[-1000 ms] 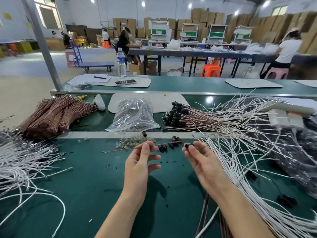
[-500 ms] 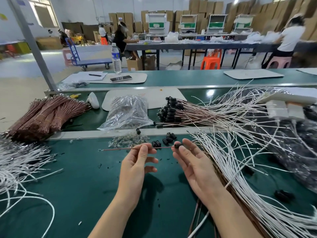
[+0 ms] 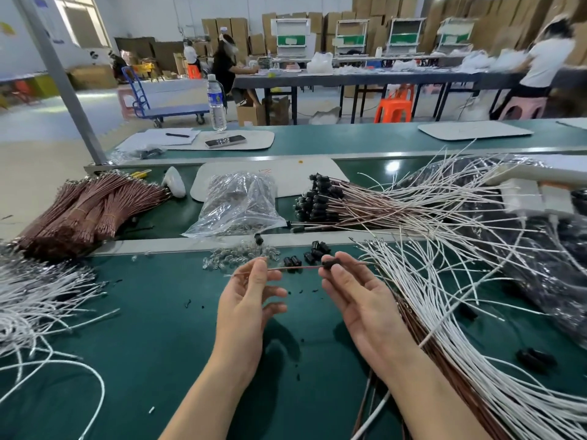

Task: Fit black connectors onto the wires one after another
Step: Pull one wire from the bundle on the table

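- A clear plastic bag lies on the raised back strip of the bench, holding many small pieces too fine to make out. A scatter of small clear glassy pieces lies on the mat in front of it.
- A dark crinkled plastic bag sits at the right, under the strands; its contents cannot be told.
- The left hand pinches a thin brown wire between thumb and forefinger, other fingers loosely spread.
- The right hand pinches a small black cylindrical connector threaded on that wire, held just above the mat.
- Loose black connectors lie just behind the hands.
- A sheaf of brown wires capped with black connectors rests beside the clear bag.
- On the green bench mat, bundled brown wires lie at the far left, and white wires fan out at right and left.
- Behind are a water bottle, a blue cart, an orange stool, stacked cardboard boxes and seated workers at long tables.
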Tool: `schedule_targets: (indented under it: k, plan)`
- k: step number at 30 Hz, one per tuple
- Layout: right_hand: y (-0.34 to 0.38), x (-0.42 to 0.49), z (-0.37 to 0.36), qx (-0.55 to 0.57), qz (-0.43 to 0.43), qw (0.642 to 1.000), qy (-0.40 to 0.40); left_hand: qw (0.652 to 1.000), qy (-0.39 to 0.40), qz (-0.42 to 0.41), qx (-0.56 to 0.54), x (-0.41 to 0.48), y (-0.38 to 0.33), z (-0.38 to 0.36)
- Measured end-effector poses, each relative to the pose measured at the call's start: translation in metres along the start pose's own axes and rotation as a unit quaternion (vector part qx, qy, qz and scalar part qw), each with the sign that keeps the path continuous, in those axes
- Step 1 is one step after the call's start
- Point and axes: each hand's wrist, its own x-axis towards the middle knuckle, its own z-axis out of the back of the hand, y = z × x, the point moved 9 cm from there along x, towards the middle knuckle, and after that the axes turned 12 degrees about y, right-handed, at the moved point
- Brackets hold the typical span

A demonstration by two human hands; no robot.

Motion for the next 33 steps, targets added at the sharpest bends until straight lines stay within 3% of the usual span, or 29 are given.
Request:
schedule_targets:
  k: [3,8,13,19,24,26,29,33]
  plan:
    - [0.004,0.001,0.003,0.01,0.005,1.0,0.003,1.0,-0.012,0.004,-0.023,0.001,0.001,0.005]
    - [-0.013,0.001,-0.008,-0.042,-0.027,0.998,0.036,0.995,0.076,0.01,0.061,-0.009,0.01,-0.025]
    - [0.001,0.002,-0.001,-0.045,0.001,0.999,0.027,0.998,0.038,0.008,0.053,-0.004,0.003,-0.012]
    - [-0.006,-0.003,-0.014,-0.092,-0.023,0.993,0.065,0.992,0.091,0.016,0.091,-0.01,0.012,-0.03]
    - [0.029,-0.004,0.001,-0.03,0.028,0.999,0.035,0.984,0.084,0.006,0.16,-0.011,0.008,-0.025]
    - [0.053,-0.006,0.015,0.0,0.073,0.997,0.014,0.962,0.1,-0.005,0.256,-0.014,0.007,-0.028]
    - [0.083,-0.013,0.036,0.033,0.134,0.99,-0.018,0.895,0.157,-0.021,0.417,-0.02,0.014,-0.048]
    - [0.098,-0.02,0.057,0.058,0.168,0.982,-0.062,0.817,0.203,0.001,0.539,-0.014,0.026,-0.082]
